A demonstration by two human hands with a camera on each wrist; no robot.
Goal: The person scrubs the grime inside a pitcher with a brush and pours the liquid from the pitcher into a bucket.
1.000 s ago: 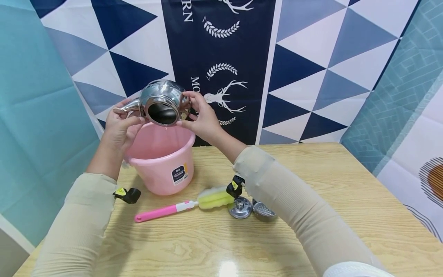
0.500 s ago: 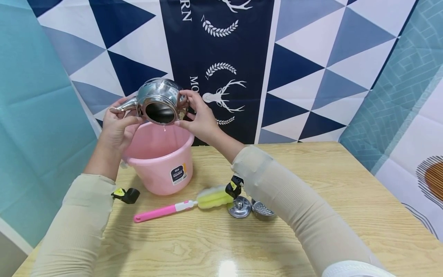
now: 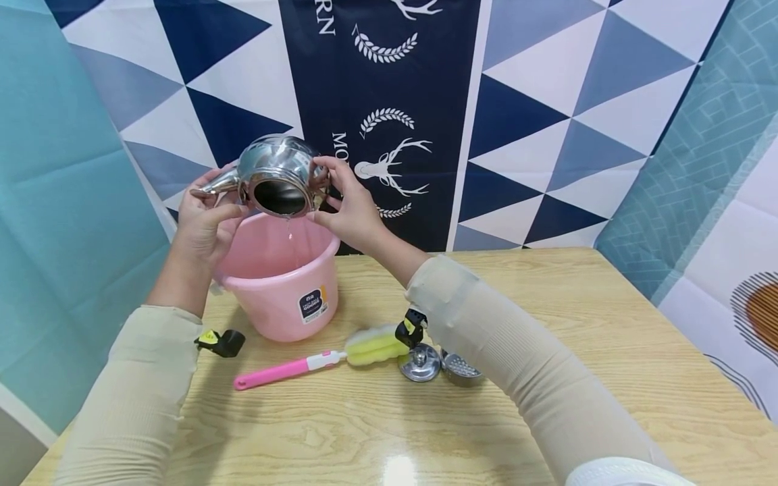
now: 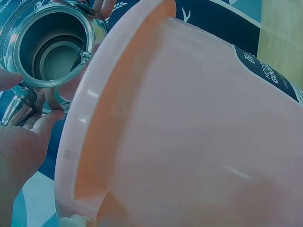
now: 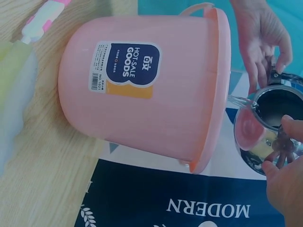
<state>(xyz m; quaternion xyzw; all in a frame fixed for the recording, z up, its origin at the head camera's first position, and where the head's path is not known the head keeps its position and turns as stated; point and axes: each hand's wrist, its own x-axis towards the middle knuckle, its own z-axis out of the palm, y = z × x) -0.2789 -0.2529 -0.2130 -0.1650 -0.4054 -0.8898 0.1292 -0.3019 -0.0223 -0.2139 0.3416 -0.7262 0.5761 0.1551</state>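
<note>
A shiny metal teapot (image 3: 273,154) is tipped over the pink bucket (image 3: 276,300), its lidless mouth turned down towards me. Clear water trickles (image 5: 240,100) from the mouth's lower rim into the bucket. My left hand (image 3: 203,223) grips the teapot around its spout (image 3: 217,185), at the left. On the opposite side, my right hand (image 3: 354,208) holds it by the handle, which the fingers partly cover. The left wrist view looks into the teapot's hollow inside (image 4: 57,59); the bucket wall fills most of that view.
A sponge brush with a pink-and-white handle (image 3: 279,372) and yellow head (image 3: 373,347) lies before the bucket. To its right are a round metal lid (image 3: 421,364) and a perforated metal strainer (image 3: 462,368), partly hidden by my right sleeve. A patterned cloth (image 3: 523,128) hangs behind the table.
The teapot tilts slightly further down in both hands. Water that hung as a drop at its rim now falls as a thin stream. The things on the table have not moved.
</note>
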